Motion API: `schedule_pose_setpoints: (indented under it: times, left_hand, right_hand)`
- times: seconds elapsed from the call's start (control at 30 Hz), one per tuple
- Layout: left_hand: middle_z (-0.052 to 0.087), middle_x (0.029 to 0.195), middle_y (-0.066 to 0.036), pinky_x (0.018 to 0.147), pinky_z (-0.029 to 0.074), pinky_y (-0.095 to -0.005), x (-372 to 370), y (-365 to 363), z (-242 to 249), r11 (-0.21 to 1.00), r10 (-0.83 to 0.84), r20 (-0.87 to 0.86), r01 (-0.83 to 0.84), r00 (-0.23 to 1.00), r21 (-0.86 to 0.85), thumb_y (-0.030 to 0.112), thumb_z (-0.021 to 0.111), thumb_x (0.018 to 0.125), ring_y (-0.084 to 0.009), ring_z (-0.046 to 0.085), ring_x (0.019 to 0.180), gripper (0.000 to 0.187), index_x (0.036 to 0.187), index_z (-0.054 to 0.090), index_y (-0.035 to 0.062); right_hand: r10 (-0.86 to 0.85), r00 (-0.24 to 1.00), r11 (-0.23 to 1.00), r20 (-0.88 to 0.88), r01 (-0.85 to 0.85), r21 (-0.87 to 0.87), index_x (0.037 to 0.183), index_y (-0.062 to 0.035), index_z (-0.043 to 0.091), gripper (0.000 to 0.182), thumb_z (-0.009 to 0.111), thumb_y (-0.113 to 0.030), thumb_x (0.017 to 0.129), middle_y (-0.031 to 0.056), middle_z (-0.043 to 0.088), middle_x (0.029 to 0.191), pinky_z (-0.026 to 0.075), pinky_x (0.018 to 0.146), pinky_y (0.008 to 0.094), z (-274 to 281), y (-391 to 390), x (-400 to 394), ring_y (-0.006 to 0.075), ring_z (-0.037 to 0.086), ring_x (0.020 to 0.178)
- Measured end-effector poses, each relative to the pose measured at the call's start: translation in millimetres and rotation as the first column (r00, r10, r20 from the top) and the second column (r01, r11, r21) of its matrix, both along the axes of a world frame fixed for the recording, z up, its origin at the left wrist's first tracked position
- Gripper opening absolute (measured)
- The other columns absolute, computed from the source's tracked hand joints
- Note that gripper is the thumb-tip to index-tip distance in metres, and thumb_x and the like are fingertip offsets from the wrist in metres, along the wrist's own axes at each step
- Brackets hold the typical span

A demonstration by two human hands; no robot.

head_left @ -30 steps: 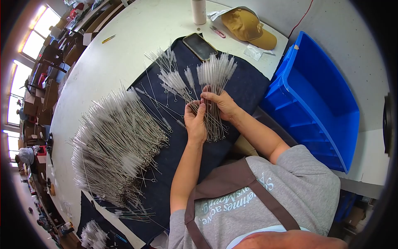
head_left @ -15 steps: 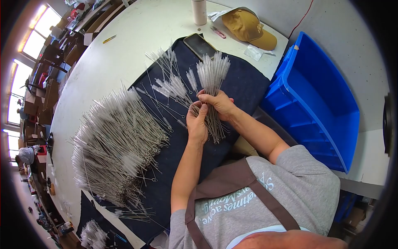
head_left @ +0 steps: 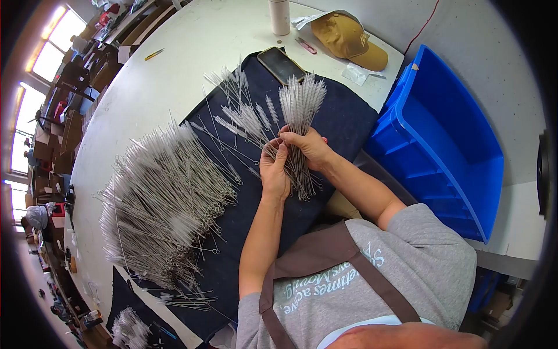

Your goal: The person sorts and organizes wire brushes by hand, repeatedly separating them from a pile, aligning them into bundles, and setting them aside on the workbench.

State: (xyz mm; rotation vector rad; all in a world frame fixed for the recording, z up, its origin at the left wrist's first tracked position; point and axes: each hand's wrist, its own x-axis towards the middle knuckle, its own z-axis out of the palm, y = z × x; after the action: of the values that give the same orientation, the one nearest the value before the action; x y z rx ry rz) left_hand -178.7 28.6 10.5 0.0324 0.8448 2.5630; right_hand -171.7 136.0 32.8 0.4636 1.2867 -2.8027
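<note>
My right hand (head_left: 309,147) is closed around a thick bundle of straw brushes (head_left: 302,104), white bristles pointing away from me and wire handles hanging below. Close beside it, my left hand (head_left: 275,168) is closed on a smaller fan of straw brushes (head_left: 247,120), whose bristle ends spread apart. Fingertips of both hands nearly meet between the two bunches. A few loose brushes (head_left: 232,87) lie on the dark cloth (head_left: 256,215) beyond my left hand. A large pile of straw brushes (head_left: 168,198) covers the cloth to the left, ring ends toward me.
A phone (head_left: 281,65) lies at the cloth's far edge. Beyond it are a bottle (head_left: 279,17), pink thread snips (head_left: 306,45) and a tan cap (head_left: 343,38). A blue bin (head_left: 447,134) stands at the right. More brushes (head_left: 131,328) lie at lower left.
The brushes in my left hand have fanned out more, with their bristle ends further apart. The bundle in my right hand has shifted slightly to the right.
</note>
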Motion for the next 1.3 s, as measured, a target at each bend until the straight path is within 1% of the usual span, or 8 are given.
schedule_pose_setpoints:
  times: [0.3,0.5,0.6,0.7,0.8,0.93,1.13,1.3]
  left_hand:
    - [0.059,0.104,-0.009,0.084,0.045,-0.0277,-1,-3,-6,0.999,-0.041,0.017,0.041,0.999,0.036,0.009,0.055,0.086,-0.0144,0.056,0.090,0.012,0.095,0.057,0.0003]
    - [0.060,0.092,-0.005,0.081,0.045,-0.0264,-2,-2,-7,0.999,-0.048,0.012,0.048,0.999,0.023,0.010,0.056,0.086,-0.0133,0.055,0.086,0.012,0.095,0.058,0.0011]
    - [0.060,0.096,-0.006,0.082,0.044,-0.0261,-4,1,-5,0.999,-0.043,0.023,0.044,0.999,-0.008,0.009,0.055,0.087,-0.0129,0.055,0.087,0.015,0.098,0.057,0.0003]
    - [0.058,0.102,-0.007,0.084,0.044,-0.0266,-7,0,13,0.986,-0.133,0.102,0.121,0.986,0.119,0.007,0.053,0.087,-0.0129,0.055,0.087,0.018,0.103,0.054,-0.0009]
    - [0.056,0.107,-0.008,0.084,0.044,-0.0261,-10,-3,4,0.992,-0.109,0.074,0.103,0.991,0.077,0.003,0.052,0.087,-0.0134,0.055,0.088,0.022,0.108,0.050,-0.0026]
    - [0.058,0.102,-0.010,0.081,0.047,-0.0250,-13,0,-8,0.992,0.018,-0.016,-0.020,1.000,-0.124,0.000,0.052,0.086,-0.0153,0.057,0.089,0.019,0.105,0.049,-0.0023]
    - [0.060,0.099,-0.009,0.081,0.047,-0.0289,-13,-2,-10,0.997,-0.060,0.034,0.061,0.998,-0.037,0.007,0.051,0.088,-0.0158,0.058,0.092,0.017,0.104,0.051,0.0003]
    - [0.059,0.103,-0.008,0.080,0.047,-0.0313,-12,-4,-8,0.993,-0.081,0.058,0.086,0.995,-0.086,0.010,0.048,0.090,-0.0160,0.058,0.094,0.019,0.108,0.052,0.0029]
  right_hand:
    - [0.020,1.000,1.000,-0.013,-0.020,0.021,0.093,-0.0033,0.054,0.018,0.062,-0.011,0.079,0.0061,0.058,0.083,0.049,0.070,0.0270,0,2,2,0.0176,0.061,0.079]
    - [-0.017,1.000,0.999,-0.018,0.018,0.045,0.092,-0.0048,0.056,0.016,0.063,-0.011,0.079,0.0037,0.059,0.080,0.047,0.065,0.0238,3,2,3,0.0119,0.057,0.072]
    - [-0.026,0.999,0.997,-0.025,0.028,0.066,0.092,-0.0046,0.056,0.016,0.063,-0.010,0.079,0.0042,0.059,0.080,0.048,0.067,0.0242,-7,6,1,0.0121,0.058,0.073]
    - [-0.021,1.000,1.000,-0.005,0.021,0.013,0.092,-0.0049,0.055,0.015,0.061,-0.010,0.079,0.0065,0.061,0.084,0.049,0.068,0.0247,-5,9,-1,0.0126,0.058,0.073]
    - [-0.043,0.999,0.999,-0.030,0.043,-0.024,0.091,-0.0054,0.055,0.014,0.061,-0.009,0.079,0.0094,0.062,0.090,0.050,0.071,0.0262,-13,12,-4,0.0139,0.059,0.075]
    - [-0.089,0.995,0.995,-0.033,0.088,-0.040,0.092,-0.0059,0.054,0.013,0.059,-0.009,0.080,0.0115,0.061,0.097,0.050,0.074,0.0289,-9,11,-1,0.0160,0.059,0.081]
    - [-0.095,0.995,0.995,-0.032,0.093,-0.034,0.094,-0.0056,0.052,0.015,0.058,-0.009,0.080,0.0123,0.060,0.100,0.050,0.077,0.0315,-12,16,0,0.0189,0.060,0.086]
    - [-0.094,0.995,0.992,-0.028,0.091,-0.083,0.094,-0.0058,0.052,0.015,0.058,-0.009,0.081,0.0124,0.060,0.099,0.050,0.078,0.0323,-13,17,-1,0.0202,0.060,0.086]
